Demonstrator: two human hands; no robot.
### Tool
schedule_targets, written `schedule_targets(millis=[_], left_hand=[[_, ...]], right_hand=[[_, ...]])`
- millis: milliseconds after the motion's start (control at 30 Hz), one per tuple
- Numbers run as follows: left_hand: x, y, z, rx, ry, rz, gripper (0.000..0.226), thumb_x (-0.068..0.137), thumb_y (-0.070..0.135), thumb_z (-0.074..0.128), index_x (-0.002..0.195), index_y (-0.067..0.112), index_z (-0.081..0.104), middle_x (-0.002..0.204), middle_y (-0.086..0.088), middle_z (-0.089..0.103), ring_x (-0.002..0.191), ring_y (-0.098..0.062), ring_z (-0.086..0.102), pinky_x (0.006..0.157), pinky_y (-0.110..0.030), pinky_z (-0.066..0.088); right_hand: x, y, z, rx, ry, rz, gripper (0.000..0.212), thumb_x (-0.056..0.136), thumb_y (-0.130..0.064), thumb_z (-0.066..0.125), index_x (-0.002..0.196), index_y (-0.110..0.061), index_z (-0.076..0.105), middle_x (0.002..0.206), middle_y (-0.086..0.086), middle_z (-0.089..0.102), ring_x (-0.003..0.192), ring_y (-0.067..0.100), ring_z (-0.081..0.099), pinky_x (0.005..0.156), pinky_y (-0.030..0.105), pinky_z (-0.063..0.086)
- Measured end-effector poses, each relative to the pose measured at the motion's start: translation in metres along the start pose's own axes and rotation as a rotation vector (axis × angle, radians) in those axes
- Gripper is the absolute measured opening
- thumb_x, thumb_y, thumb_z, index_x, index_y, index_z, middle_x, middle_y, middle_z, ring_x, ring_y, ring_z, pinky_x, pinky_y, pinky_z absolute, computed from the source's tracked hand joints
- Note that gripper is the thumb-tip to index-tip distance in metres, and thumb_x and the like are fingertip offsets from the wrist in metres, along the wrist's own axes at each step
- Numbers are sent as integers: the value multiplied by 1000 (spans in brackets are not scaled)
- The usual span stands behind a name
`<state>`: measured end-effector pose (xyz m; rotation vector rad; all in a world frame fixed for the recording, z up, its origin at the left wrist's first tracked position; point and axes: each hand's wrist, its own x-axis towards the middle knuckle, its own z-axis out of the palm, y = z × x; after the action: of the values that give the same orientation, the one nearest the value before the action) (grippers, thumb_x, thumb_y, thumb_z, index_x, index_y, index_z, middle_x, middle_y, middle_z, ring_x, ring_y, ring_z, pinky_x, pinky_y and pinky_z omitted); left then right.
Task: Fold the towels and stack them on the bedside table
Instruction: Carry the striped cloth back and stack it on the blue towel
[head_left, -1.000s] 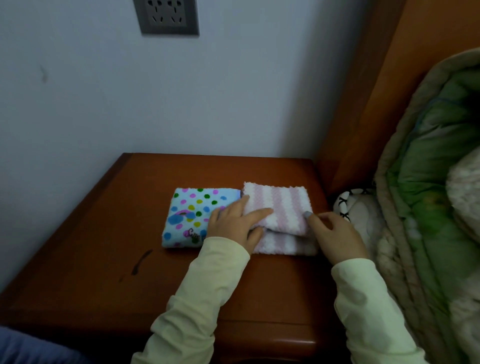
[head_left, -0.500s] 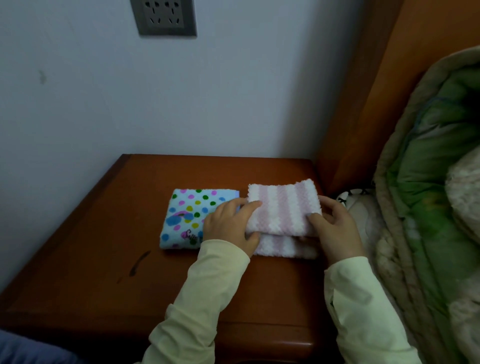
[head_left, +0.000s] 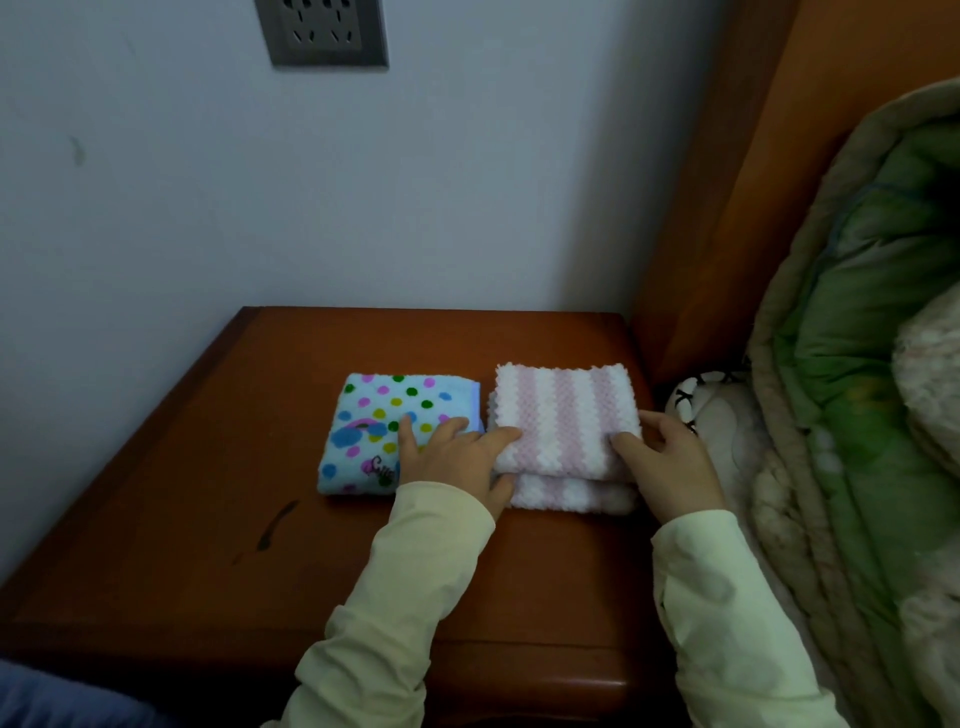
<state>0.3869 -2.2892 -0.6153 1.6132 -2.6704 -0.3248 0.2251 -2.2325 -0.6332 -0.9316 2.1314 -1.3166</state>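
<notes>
A pink-and-white striped towel lies folded in two layers on the right part of the wooden bedside table. My left hand pinches the upper layer's left edge between thumb and forefinger, while its outer fingers rest on the folded polka-dot towel lying just to the left. My right hand holds the striped towel's right edge, thumb on top and fingers behind. The two towels lie side by side, edges nearly touching.
A wall with a socket plate rises behind the table. A wooden headboard and a green quilt crowd the right side, with a black-and-white soft thing wedged beside the table. A dark mark shows on the tabletop.
The striped towel's upper layer has been drawn back and squared over the lower one. My right hand has shifted up to its right edge, and my left hand has slid left.
</notes>
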Motion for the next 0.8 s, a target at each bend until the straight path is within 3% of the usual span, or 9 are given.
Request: schedule_targets(millis=[167,267,333,400,467,567,600,700,800], left_hand=[[1,0,1,-34,124,-10,40,92,39,42,131,47,39,129,6,46,129,-15,33,117,-45,5],[2,-1,0,7,208,-3,40,94,40,38,132,49,37,118,2,49,117,-19,40,105,-37,25],[4,1,-2,-22,229,21,40,95,38,34,135,48,34,113,0,57,112,-20,45,98,-34,30],[7,1,0,-237,244,37,39,95,32,40,132,43,42,107,-5,64,106,-23,53,98,-34,37],[10,0,3,-613,292,78,37,89,29,47,125,33,54,109,-11,65,105,-25,57,97,-33,43],[6,1,-2,-884,381,165,34,88,14,52,120,22,59,120,-1,61,108,-9,51,85,-2,39],[5,1,-6,-989,395,187,38,87,2,52,118,23,57,119,4,58,108,-5,50,82,1,39],[7,-12,-19,-1392,351,196,54,80,-17,50,112,27,50,107,4,57,88,4,60,70,-6,50],[4,-32,-33,-1611,352,-21,25,85,2,55,100,19,62,98,-4,62,79,-11,63,53,-14,54]], right_hand=[[-4,-4,-2,14,13,-57,35,86,-11,55,121,-15,56,103,-2,55,96,15,51,86,32,42],[-6,-6,-4,0,33,-72,33,85,-14,55,117,-19,59,102,0,58,97,18,54,88,34,45],[-7,-8,-6,-32,39,-78,33,86,-18,56,120,-19,57,100,3,58,94,19,54,83,30,42],[-7,-11,-8,-62,28,-80,35,87,-23,55,123,-20,54,99,5,57,89,20,52,79,29,40],[-6,-14,-8,-22,54,-80,41,87,-22,57,127,-18,50,96,6,55,87,21,51,77,30,39],[-8,-21,-6,122,169,-121,48,83,-14,62,129,-15,47,81,-2,54,77,16,51,73,27,37],[-9,-26,-4,195,189,-146,48,83,-11,62,128,-15,47,79,-4,53,73,13,51,69,26,39],[-16,-44,5,401,190,-223,44,84,-6,62,121,-21,46,85,-5,53,68,-1,55,59,11,45],[-20,-60,26,532,98,-274,44,83,3,61,118,-20,45,87,-5,52,60,-14,55,57,3,43]])
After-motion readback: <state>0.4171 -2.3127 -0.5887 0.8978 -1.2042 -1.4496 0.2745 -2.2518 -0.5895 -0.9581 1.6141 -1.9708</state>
